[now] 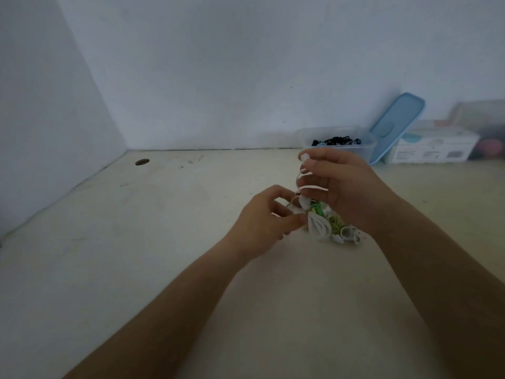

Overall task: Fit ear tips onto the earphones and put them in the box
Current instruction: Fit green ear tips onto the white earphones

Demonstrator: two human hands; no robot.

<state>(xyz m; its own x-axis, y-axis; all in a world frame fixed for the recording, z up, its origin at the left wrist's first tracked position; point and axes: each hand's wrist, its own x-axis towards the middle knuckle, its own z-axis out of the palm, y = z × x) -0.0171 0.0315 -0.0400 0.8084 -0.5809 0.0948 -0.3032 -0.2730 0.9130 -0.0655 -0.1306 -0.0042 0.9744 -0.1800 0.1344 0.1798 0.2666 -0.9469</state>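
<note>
Head view: the right hand (337, 187) holds a white earphone (304, 157) above the surface (164, 242), its grip curled round the looped cable, with the bud at the fingertips. The left hand (266, 224) sits at 8 o'clock from it, fingers curled close. Whether that grip pinches an ear tip or the cable cannot be told. The earphone pile (325, 227) lies on the surface between the hands. The open box (366, 144), holding dark items, stands at 12 o'clock, beyond the right hand.

Hazards: the cable appears to trail into the pile, so lifting may drag the tangle. A small tip may slip from a pinch. Print on the white carton (431, 149) at 2 o'clock is too blurred to read.
</note>
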